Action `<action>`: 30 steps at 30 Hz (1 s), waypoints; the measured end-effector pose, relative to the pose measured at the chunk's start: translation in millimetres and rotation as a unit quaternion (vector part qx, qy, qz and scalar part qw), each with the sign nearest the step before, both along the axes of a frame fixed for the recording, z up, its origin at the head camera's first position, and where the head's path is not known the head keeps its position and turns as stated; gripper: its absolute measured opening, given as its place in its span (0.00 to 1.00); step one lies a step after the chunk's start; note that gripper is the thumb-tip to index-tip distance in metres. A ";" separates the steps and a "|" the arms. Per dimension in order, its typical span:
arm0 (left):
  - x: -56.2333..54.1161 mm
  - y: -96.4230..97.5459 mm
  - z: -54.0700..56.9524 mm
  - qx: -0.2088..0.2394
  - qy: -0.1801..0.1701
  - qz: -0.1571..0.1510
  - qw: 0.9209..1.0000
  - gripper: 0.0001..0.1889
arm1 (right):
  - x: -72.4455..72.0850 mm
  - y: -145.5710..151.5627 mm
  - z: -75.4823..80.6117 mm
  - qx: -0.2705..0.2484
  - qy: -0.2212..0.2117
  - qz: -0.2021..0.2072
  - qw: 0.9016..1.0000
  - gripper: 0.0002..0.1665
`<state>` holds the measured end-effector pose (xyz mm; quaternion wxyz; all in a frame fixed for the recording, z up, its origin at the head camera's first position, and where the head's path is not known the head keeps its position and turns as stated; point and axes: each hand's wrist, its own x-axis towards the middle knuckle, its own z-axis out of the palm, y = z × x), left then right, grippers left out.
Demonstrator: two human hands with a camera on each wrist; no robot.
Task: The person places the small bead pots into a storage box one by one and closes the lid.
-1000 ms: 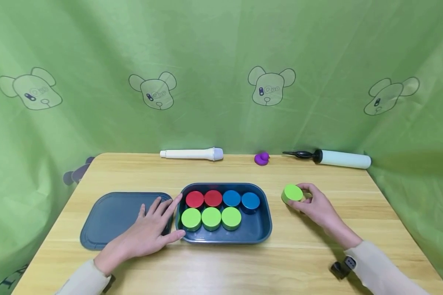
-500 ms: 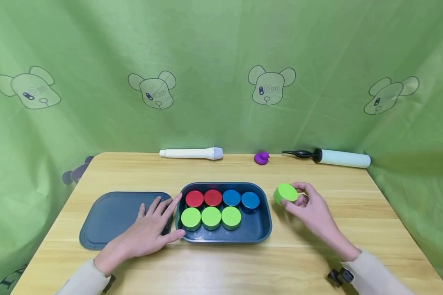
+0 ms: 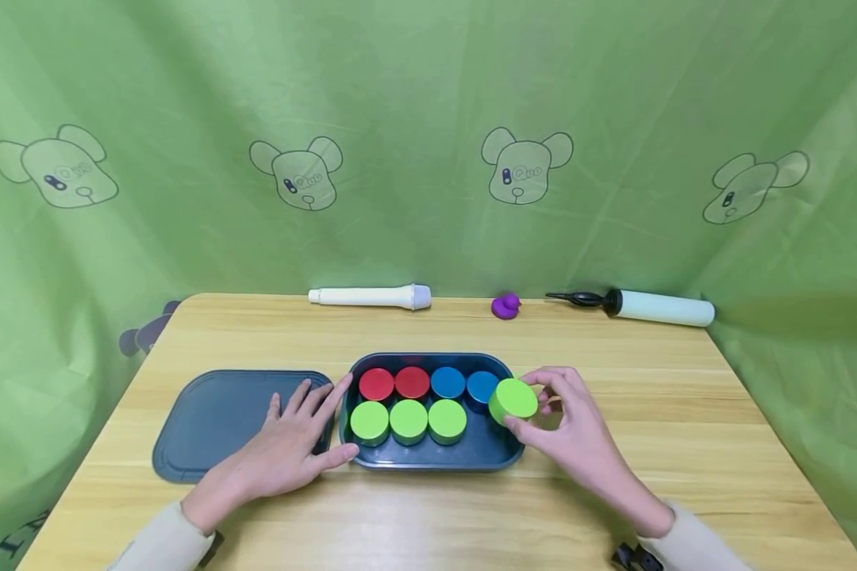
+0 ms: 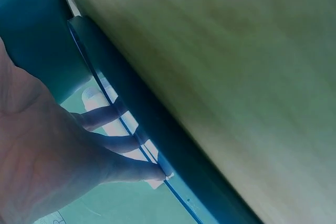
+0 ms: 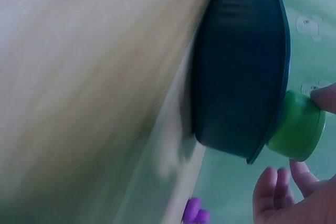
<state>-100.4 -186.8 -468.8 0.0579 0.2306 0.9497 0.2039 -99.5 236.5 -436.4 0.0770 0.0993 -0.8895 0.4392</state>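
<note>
My right hand (image 3: 574, 424) pinches a green round block (image 3: 514, 399) between thumb and fingers, tilted over the right end of a dark blue box (image 3: 478, 456). In the right wrist view, that green block (image 5: 297, 126) shows just above the box's rim (image 5: 286, 51). Inside the box stand two red blocks (image 3: 394, 384) and two blue blocks (image 3: 464, 385) along the back, with three green blocks (image 3: 409, 422) in front. My left hand (image 3: 286, 448) lies with spread fingers over the flat dark lid (image 3: 221, 420), its thumb and forefinger at the box's left edge.
Along the back of the wooden table (image 3: 428, 523) lie a white toy microphone (image 3: 371, 297), a purple rubber duck (image 3: 505, 306) and a white hand pump (image 3: 660, 307) with a black end. A green curtain (image 3: 414, 95) hangs behind.
My right hand has lifted the green block off the table on the right and carried it left, over the box's right end. My left hand has stayed in place.
</note>
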 end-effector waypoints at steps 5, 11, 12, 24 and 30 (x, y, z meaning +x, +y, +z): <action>0.2 0.0 0.1 0.000 0.000 -0.001 1.000 0.49 | 0.4 -11.6 -5.5 0.016 0.009 0.007 1.000 0.32; 0.5 0.1 -0.5 0.002 0.001 -0.003 1.000 0.49 | 4.0 -22.0 -14.7 0.058 0.011 0.004 0.998 0.31; 0.6 0.2 -0.5 0.002 0.001 -0.003 1.000 0.49 | 4.4 -23.4 -16.0 0.070 0.018 0.005 0.997 0.30; 0.0 -0.6 -0.4 0.000 0.005 0.000 1.000 0.49 | 0.3 -37.4 -1.9 0.173 -0.028 0.015 0.984 0.30; -0.4 -0.9 -1.3 0.000 0.005 0.000 1.000 0.49 | -6.4 -39.1 7.1 0.227 -0.078 0.032 0.970 0.30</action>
